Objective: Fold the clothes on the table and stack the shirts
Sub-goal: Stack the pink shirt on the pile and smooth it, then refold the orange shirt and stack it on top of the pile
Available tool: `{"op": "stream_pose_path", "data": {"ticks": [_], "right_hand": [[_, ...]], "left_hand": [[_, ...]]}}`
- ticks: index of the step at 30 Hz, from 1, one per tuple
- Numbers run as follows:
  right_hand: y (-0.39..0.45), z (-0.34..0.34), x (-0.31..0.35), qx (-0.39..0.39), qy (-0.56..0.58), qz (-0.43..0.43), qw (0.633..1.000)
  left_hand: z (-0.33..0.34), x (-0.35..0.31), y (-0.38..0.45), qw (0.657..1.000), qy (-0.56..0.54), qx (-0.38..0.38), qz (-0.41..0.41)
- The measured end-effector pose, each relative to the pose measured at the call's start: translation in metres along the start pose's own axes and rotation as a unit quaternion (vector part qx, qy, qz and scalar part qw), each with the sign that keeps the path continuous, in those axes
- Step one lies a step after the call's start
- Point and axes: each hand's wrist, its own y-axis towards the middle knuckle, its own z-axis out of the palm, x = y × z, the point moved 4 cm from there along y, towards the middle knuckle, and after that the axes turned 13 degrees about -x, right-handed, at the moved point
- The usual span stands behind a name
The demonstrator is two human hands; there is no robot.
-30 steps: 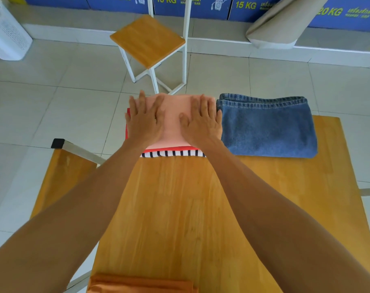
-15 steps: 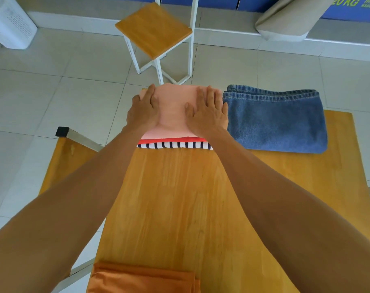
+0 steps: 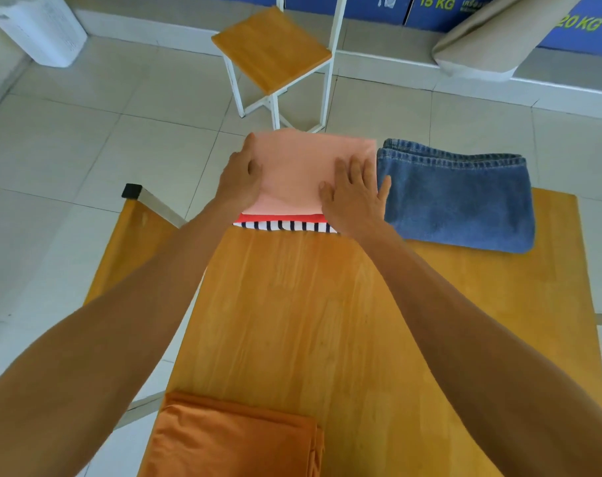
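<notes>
Both hands are resting on the pink shirt point(image 3: 299, 166) at the far edge of the wooden table point(image 3: 292, 304). Left hand point(image 3: 239, 177) is cupping its left side, right hand point(image 3: 354, 196) is lying flat w/ fingers spread on its right part. Pink shirt is topping a stack over a red shirt point(image 3: 282, 217) & a striped shirt point(image 3: 286, 226). Folded jeans point(image 3: 458, 197) are lying just beside the stack, to the right. Folded orange garment point(image 3: 234, 438) is sitting at the near edge.

My wooden worktop point(image 3: 292, 321), shirt stack point(image 3: 303, 173) at its far edge, folded jeans point(image 3: 464, 201) touching it toward the far right corner, orange cloth point(image 3: 234, 438) at the near edge.
</notes>
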Motion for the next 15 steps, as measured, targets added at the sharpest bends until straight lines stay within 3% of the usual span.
{"op": "stream_pose_path", "data": {"ticks": [5,12,15], "right_hand": [[-0.103,-0.013,0.009,-0.075,0.063,-0.006,0.995],[-0.239,0.005,0.017,0.053,0.124,0.052,0.989],[-0.282,0.013,0.017,0.090,0.127,0.051,0.986]], "left_hand": [[-0.018,0.027,-0.082,0.996,-0.076,0.012,-0.045],[-0.052,0.075,-0.202,0.987,-0.122,0.028,-0.104],[-0.067,0.097,-0.244,0.988,-0.116,0.046,-0.089]]}}
